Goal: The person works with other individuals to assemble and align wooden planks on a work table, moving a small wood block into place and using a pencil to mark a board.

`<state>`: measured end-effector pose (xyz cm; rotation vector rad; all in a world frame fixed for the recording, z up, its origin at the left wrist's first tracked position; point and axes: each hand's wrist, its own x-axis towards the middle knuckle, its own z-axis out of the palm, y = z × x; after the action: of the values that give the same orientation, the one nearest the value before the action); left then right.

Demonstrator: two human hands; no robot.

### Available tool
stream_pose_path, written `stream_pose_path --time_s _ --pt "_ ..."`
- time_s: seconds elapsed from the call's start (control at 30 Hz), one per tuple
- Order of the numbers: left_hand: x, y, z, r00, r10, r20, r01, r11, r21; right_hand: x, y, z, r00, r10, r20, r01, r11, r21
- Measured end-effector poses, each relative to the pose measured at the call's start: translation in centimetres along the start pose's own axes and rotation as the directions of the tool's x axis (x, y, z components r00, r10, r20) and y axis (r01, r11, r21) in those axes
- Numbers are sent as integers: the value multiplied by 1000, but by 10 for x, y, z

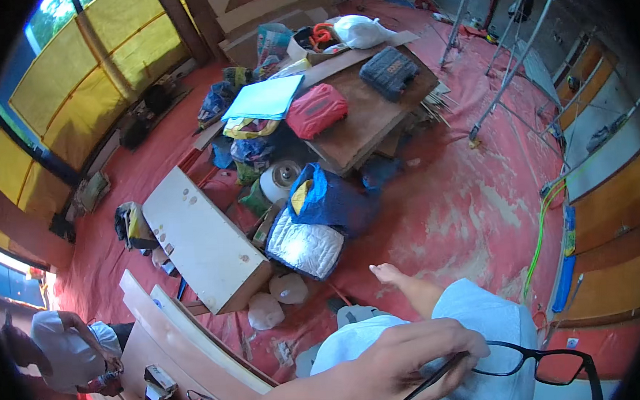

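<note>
My left hand reaches in from the lower left and is closed on one temple arm of a pair of black-framed glasses. The lenses hang out to the right of the fingers, above my light blue shorts. One bare leg and foot stretch forward onto the red floor covering. My right hand is out of the picture.
A white board lies ahead beside a blue bag and a silver quilted bag. A low wooden table carries a red case and a black case. Another person in white crouches lower left by wooden boards.
</note>
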<state>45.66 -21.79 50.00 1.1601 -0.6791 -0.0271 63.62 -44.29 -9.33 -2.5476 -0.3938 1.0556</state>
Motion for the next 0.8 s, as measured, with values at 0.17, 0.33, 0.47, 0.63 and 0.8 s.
stream_pose_path --time_s 0.17,0.33,0.47,0.63,0.8 --pt "12 -50 58 1000 -17 16 18 999 -37 -28 24 58 970 198 140 -242 732 637" --pt "-29 -64 92 991 -130 -30 125 985 -117 -84 46 103 949 194 250 -315 670 673" --pt "-72 -50 102 958 -221 -185 186 964 -188 -116 69 122 938 163 306 -313 775 549" --pt "-157 -78 130 840 -124 -528 217 969 118 -131 121 148 948 -92 305 -25 932 360" --pt "-293 -174 167 413 -307 -858 583 813 -10 -155 157 140 904 -378 202 337 918 209"
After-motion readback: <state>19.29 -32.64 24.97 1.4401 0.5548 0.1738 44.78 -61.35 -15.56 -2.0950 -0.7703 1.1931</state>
